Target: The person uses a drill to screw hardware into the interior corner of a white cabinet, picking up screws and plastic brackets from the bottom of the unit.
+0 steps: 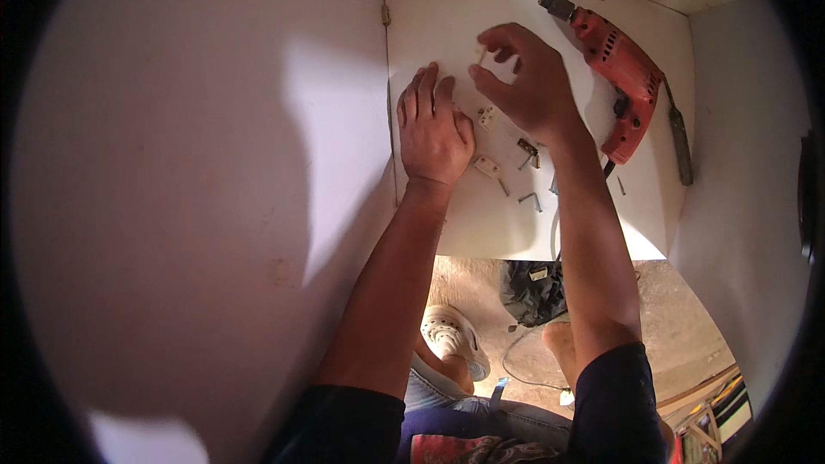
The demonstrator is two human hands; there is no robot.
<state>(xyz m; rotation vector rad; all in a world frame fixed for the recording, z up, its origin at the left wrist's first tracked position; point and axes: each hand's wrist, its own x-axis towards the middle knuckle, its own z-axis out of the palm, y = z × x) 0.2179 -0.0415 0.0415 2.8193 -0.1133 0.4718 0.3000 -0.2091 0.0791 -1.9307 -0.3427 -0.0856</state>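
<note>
My left hand (pixel 434 137) rests flat on the white panel (pixel 507 236), fingers stretched out, near the corner with the left wall. To its right my right hand (pixel 531 77) pinches a small whitish piece (pixel 480 53) between thumb and forefinger; its exact kind is hard to make out. Just below that hand lies a small white plastic block with holes (pixel 487 118). Another white block (pixel 487 165) sits beside my left wrist. Between my forearms are a small brown block (pixel 527 148) and several loose screws (pixel 533 200).
A red corded power drill (pixel 626 73) with a long bit lies to the right, its cable running down past my right forearm. Beside it is a dark-handled slim tool (pixel 680 142). White walls (pixel 206 146) enclose the panel. Below the front edge, a black plastic bag (pixel 528 296) lies on the floor.
</note>
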